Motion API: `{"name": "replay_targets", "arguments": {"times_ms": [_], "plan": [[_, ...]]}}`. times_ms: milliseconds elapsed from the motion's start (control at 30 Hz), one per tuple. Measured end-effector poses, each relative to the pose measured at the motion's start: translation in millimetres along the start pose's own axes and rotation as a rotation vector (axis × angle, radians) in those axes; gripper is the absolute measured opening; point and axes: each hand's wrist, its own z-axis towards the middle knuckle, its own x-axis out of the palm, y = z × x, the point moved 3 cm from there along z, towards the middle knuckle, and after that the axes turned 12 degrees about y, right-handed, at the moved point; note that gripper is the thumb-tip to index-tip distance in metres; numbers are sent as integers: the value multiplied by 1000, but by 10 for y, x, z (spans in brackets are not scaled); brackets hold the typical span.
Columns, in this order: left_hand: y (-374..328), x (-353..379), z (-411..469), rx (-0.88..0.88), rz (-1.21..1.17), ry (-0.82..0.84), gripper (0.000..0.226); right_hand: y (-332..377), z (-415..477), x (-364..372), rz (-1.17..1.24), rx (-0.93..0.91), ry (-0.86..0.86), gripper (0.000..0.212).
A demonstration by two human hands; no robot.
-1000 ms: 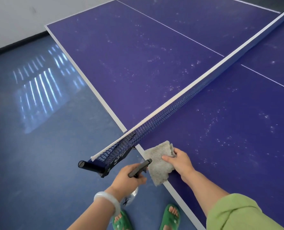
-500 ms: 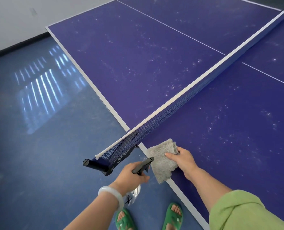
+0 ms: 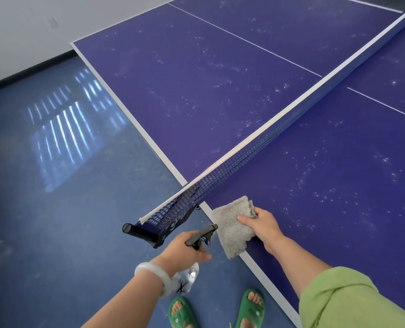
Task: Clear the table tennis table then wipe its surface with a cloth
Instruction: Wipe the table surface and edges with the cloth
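Gripping the spray bottle point(image 3: 186, 279) by its neck at lower centre of the frame, our left hand point(image 3: 185, 250) curls fully round the trigger head; we judge the bottle light, rigid and slick, so the neck is the secure hold. Just right of it the cloth point(image 3: 231, 229) lies on the near edge of the table point(image 3: 339, 185), one corner overhanging, with our right hand point(image 3: 262, 224) pinching its bunched right side. We judge the cloth soft, limp and light: hold a bunched handful and press flat.
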Motion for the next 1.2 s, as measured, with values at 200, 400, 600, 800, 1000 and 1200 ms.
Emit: {"name": "replay_targets", "arguments": {"times_ms": [200,400,600,800,1000,1200], "plan": [[-114,79,89,4,34,40,23,-20,-26,19,28,-10,-19,16],[-300,19,226,36,16,-38,24,-25,-35,31,36,-15,-44,15],[-192,-86,123,62,-52,-122,21,-36,-35,22,55,2,-48,15],[48,-2,12,-2,108,18,34,-13,-27,20,44,7,-62,15],[21,130,67,20,123,85,40,-24,-18,26,51,4,-61,15],[-194,111,173,94,49,8,24,-30,-16,24,65,4,-65,14]]}}
